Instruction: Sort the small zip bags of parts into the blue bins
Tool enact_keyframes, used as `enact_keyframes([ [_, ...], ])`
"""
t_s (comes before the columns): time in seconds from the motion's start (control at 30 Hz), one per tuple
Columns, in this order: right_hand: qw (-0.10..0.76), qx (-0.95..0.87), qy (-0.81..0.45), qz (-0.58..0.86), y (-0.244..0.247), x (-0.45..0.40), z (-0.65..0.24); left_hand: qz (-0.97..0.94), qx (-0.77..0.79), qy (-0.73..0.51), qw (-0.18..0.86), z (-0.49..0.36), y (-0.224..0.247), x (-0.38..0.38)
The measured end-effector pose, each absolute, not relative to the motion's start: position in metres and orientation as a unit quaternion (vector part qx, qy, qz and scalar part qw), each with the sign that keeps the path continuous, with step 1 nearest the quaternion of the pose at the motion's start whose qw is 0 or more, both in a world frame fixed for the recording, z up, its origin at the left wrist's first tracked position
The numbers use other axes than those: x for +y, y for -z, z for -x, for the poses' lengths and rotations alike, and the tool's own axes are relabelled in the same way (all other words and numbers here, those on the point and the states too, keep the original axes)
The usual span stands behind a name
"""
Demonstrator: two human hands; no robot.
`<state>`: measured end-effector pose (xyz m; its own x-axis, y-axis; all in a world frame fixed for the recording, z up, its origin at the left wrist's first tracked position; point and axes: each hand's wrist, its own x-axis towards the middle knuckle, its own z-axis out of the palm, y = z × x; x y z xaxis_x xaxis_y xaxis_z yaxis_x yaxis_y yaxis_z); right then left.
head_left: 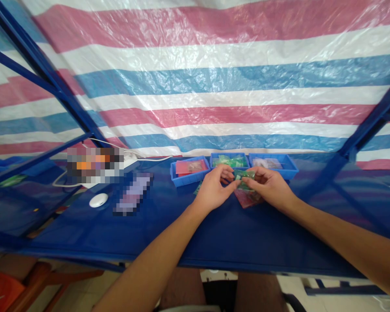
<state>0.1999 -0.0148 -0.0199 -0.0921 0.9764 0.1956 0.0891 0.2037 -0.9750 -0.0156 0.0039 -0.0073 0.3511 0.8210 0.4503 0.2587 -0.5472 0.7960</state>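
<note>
A small green packet (pixel 246 177) is between my two hands, over the blue table (pixel 169 229). My left hand (pixel 215 187) has its fingers curled and its thumb at the packet's left edge. My right hand (pixel 269 185) pinches the packet's right part between thumb and fingers. Just beneath the hands lies a red packet (pixel 247 199), partly covered by the right hand. Behind them stand three blue bins: the left bin (pixel 191 179) holds red packets, the middle bin (pixel 229 154) green ones, and the right bin (pixel 289 167) pale ones.
A white round object (pixel 98 199) and a pixelated oblong item (pixel 133 194) lie on the left of the table. White cables (pixel 156 159) run along the back left. Blue frame posts (pixel 373 115) rise at both sides before a striped sheet (pixel 214 78).
</note>
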Motion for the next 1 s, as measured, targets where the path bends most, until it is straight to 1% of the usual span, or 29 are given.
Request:
enact_keyframes([
  [0.07, 0.528, -0.580, -0.426, 0.451, 0.021, -0.013, -0.200, -0.788, 0.363, -0.439, 0.234, 0.018, 0.005, 0.002],
  [0.13, 0.540, -0.579, -0.416, 0.447, 0.021, -0.013, -0.199, -0.818, 0.341, -0.418, 0.200, 0.020, 0.002, -0.001],
  [0.27, 0.509, -0.625, -0.433, 0.403, 0.021, -0.020, -0.195, -0.854, 0.289, -0.378, 0.209, 0.020, -0.001, -0.006],
  [0.4, 0.485, -0.654, -0.435, 0.383, 0.018, -0.026, -0.192, -0.845, 0.321, -0.380, 0.199, 0.020, -0.004, -0.004],
  [0.5, 0.510, -0.644, -0.402, 0.405, 0.016, -0.025, -0.193, -0.801, 0.356, -0.407, 0.255, 0.020, -0.002, 0.001],
  [0.63, 0.571, -0.597, -0.371, 0.424, 0.014, -0.022, -0.194, -0.724, 0.328, -0.443, 0.414, 0.017, 0.005, 0.005],
  [0.7, 0.557, -0.597, -0.400, 0.417, 0.013, -0.023, -0.193, -0.689, 0.308, -0.452, 0.475, 0.015, 0.008, 0.006],
  [0.77, 0.514, -0.605, -0.442, 0.418, 0.011, -0.026, -0.191, -0.674, 0.315, -0.451, 0.493, 0.014, 0.010, 0.006],
  [0.83, 0.484, -0.601, -0.470, 0.428, 0.011, -0.027, -0.191, -0.678, 0.343, -0.451, 0.469, 0.014, 0.013, 0.006],
  [0.87, 0.482, -0.596, -0.475, 0.433, 0.012, -0.027, -0.192, -0.682, 0.357, -0.456, 0.447, 0.014, 0.013, 0.007],
  [1.0, 0.524, -0.576, -0.439, 0.448, 0.018, -0.020, -0.197, -0.702, 0.399, -0.492, 0.326, 0.017, 0.011, 0.009],
])
